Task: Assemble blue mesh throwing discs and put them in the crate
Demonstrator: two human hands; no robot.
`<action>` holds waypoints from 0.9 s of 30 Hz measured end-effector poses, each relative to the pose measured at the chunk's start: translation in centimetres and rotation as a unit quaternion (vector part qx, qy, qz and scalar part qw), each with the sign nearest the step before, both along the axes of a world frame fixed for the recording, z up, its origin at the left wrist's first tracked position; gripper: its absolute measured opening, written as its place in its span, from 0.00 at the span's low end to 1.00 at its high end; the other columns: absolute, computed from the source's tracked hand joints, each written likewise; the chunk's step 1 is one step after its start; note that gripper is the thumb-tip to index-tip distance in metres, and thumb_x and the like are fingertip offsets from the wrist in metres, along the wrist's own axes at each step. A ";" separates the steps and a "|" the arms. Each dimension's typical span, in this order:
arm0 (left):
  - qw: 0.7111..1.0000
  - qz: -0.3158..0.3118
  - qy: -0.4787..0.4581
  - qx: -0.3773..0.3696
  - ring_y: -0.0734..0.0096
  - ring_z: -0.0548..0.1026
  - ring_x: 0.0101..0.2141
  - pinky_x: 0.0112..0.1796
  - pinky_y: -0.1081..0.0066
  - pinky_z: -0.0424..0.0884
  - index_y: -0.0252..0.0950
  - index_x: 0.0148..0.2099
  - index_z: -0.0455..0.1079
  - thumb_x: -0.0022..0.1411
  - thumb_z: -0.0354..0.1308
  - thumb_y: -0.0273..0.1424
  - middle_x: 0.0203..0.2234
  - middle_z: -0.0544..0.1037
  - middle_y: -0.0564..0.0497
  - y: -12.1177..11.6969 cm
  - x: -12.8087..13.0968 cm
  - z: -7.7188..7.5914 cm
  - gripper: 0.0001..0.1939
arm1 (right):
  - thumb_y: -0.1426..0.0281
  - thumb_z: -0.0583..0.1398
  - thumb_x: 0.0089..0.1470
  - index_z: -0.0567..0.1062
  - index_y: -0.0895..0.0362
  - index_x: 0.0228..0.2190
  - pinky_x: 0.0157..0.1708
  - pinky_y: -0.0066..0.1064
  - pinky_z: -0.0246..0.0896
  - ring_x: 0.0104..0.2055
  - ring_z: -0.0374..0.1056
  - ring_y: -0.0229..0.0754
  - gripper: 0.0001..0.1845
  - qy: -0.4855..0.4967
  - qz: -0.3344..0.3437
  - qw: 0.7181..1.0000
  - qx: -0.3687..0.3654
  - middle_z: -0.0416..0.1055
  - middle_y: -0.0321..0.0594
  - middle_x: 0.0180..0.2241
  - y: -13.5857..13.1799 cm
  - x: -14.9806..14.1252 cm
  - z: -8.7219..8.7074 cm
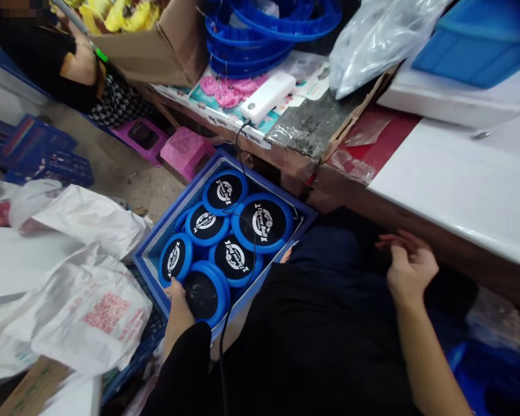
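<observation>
Touching a blue disc (173, 261), left grip (180, 303) hides its closure; right grip (411, 267) loosely curled

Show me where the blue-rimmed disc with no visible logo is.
In the head view, the plain-faced disc lies in the blue crate, just right of the left hand and below the logo-printed discs.

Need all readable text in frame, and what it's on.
"Throw Ball": on at least three blue-rimmed discs in the blue crate.
Any finer lettering there: too small.
Red print and QR code on the white bag: too blurred.
Marking on the white device: too small.
Green print on the cardboard strip: too blurred.
Tabletop sheets: too blurred.
</observation>
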State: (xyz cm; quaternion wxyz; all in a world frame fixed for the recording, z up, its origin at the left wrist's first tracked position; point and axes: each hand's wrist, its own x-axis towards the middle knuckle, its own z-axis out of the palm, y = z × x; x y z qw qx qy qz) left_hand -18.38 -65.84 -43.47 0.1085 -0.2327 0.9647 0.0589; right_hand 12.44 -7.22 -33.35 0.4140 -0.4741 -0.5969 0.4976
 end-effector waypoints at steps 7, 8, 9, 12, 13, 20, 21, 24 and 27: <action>0.995 -0.091 0.018 -0.044 0.51 0.73 0.60 0.58 0.45 0.74 0.37 0.66 0.69 0.73 0.62 0.40 0.64 0.71 0.40 0.4 1.1 -2.7 0.24 | 0.62 0.64 0.49 0.77 0.59 0.43 0.36 0.39 0.69 0.28 0.74 0.42 0.21 -0.039 0.029 0.999 -0.014 0.79 0.43 0.33 0.2 0.3 -1.2; 0.993 -0.109 0.011 -0.039 0.51 0.73 0.60 0.59 0.45 0.73 0.37 0.66 0.69 0.73 0.62 0.40 0.65 0.70 0.40 0.7 1.1 -3.2 0.24 | 0.62 0.64 0.49 0.77 0.59 0.43 0.37 0.39 0.69 0.28 0.74 0.42 0.21 -0.043 0.033 0.998 -0.012 0.79 0.43 0.34 0.3 0.3 -1.3; 0.992 -0.119 0.005 -0.035 0.51 0.73 0.61 0.59 0.45 0.73 0.37 0.65 0.69 0.73 0.62 0.40 0.65 0.70 0.40 0.9 1.1 -3.6 0.24 | 0.62 0.64 0.49 0.78 0.60 0.43 0.37 0.39 0.69 0.28 0.74 0.42 0.20 -0.046 0.037 0.998 -0.009 0.79 0.43 0.34 0.3 0.4 -1.3; 0.991 -0.128 -0.006 -0.034 0.50 0.72 0.62 0.60 0.44 0.72 0.37 0.66 0.69 0.73 0.62 0.39 0.66 0.69 0.40 1.2 1.1 -4.4 0.24 | 0.62 0.63 0.51 0.79 0.60 0.43 0.38 0.40 0.70 0.29 0.74 0.42 0.19 -0.061 0.050 0.997 0.003 0.79 0.44 0.33 0.4 0.6 -1.4; 0.991 -0.129 -0.010 -0.034 0.50 0.72 0.62 0.60 0.44 0.72 0.38 0.66 0.69 0.73 0.62 0.39 0.66 0.69 0.40 1.2 1.0 -4.5 0.24 | 0.62 0.63 0.52 0.79 0.60 0.42 0.38 0.40 0.71 0.29 0.74 0.43 0.19 -0.067 0.054 0.996 0.006 0.79 0.45 0.33 0.4 0.7 -1.4; 0.988 -0.134 -0.063 -0.040 0.51 0.73 0.60 0.59 0.45 0.73 0.37 0.65 0.70 0.73 0.62 0.40 0.64 0.71 0.41 1.0 0.0 -3.0 0.24 | 0.60 0.62 0.54 0.80 0.58 0.41 0.39 0.42 0.72 0.31 0.75 0.45 0.17 -0.101 0.071 0.992 0.014 0.80 0.45 0.34 0.6 1.6 -1.9; 0.988 -0.133 -0.072 -0.043 0.51 0.73 0.60 0.59 0.45 0.73 0.37 0.65 0.69 0.72 0.62 0.41 0.64 0.71 0.40 1.1 -0.2 -2.8 0.24 | 0.60 0.62 0.54 0.80 0.58 0.40 0.39 0.42 0.72 0.31 0.75 0.45 0.17 -0.099 0.068 0.993 0.016 0.80 0.45 0.34 0.8 1.8 -1.9; 0.986 -0.127 -0.099 -0.053 0.49 0.72 0.61 0.60 0.43 0.72 0.37 0.66 0.69 0.72 0.62 0.41 0.65 0.70 0.40 1.7 -0.9 -2.3 0.25 | 0.59 0.63 0.54 0.80 0.58 0.39 0.39 0.42 0.72 0.30 0.75 0.45 0.16 -0.087 0.050 0.995 0.013 0.80 0.44 0.34 1.1 2.0 -2.1; 0.982 -0.125 -0.125 -0.062 0.48 0.71 0.62 0.61 0.42 0.70 0.37 0.66 0.69 0.72 0.62 0.42 0.65 0.69 0.40 2.3 -1.8 -1.8 0.26 | 0.61 0.64 0.53 0.81 0.57 0.38 0.40 0.42 0.72 0.31 0.74 0.44 0.15 -0.071 0.031 0.997 -0.002 0.79 0.43 0.33 1.3 2.2 -1.9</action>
